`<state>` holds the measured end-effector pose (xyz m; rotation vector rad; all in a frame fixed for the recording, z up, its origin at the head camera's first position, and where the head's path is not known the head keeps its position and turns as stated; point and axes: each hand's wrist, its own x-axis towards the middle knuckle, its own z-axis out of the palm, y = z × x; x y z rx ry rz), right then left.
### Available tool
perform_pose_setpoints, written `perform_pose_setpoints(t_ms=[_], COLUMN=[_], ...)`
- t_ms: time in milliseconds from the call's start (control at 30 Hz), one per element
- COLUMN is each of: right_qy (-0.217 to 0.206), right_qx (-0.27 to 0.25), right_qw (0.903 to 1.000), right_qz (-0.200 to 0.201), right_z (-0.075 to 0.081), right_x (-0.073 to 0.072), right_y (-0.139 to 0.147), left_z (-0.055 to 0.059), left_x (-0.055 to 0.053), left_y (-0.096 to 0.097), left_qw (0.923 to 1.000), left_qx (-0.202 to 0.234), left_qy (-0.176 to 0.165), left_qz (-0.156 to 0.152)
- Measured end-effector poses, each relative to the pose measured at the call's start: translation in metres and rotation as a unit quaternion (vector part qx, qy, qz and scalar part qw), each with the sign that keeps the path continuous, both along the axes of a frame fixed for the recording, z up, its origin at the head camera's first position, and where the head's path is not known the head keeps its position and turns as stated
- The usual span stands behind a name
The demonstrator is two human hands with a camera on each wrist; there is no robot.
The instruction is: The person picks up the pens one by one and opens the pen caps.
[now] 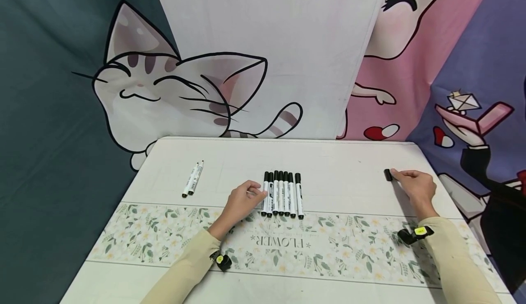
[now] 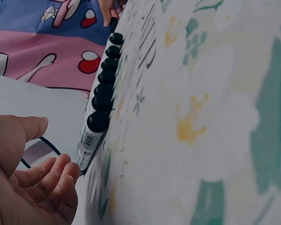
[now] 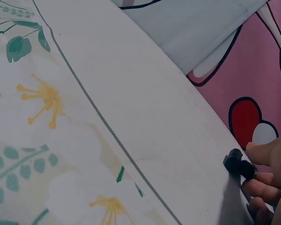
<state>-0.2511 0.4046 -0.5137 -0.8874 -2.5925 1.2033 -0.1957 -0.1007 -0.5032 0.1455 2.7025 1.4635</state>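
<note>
My left hand [image 1: 245, 199] is beside the left end of a row of capped whiteboard markers [image 1: 281, 194], white with black caps. Its fingers are loosely bent and its thumb stands apart; nothing is held in the left wrist view, where the nearest marker [image 2: 90, 140] lies just past the fingertips. At the right of the table my right hand [image 1: 416, 187] pinches a small black marker cap [image 3: 246, 169] between thumb and fingers. Another black cap [image 3: 232, 159] lies against it. Two markers without caps [image 1: 193, 179] lie side by side at the left, thin tips pointing away.
The white table cover [image 1: 328, 158] has a flowered band [image 1: 349, 244] across it, under the lower ends of the row. A cat-printed cloth [image 1: 185, 98] hangs behind the far edge. Both wrists wear small black straps.
</note>
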Motion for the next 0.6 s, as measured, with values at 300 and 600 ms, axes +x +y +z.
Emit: perform_pose_setpoints(t_ms=[300, 600], right_qy=[-0.008, 0.029], right_qx=[-0.002, 0.004], right_qw=[1.0000, 0.9994], right_qz=[0.001, 0.016], right_z=[0.005, 0.027], right_x=[0.000, 0.012], right_y=[0.001, -0.006], left_z=[-0.006, -0.007], left_x=[-0.003, -0.006], left_y=[0.001, 0.004], left_qw=[0.9998, 0.9993], left_qx=[-0.018, -0.029], left_qy=[-0.010, -0.025], left_qz=[0.001, -0.003])
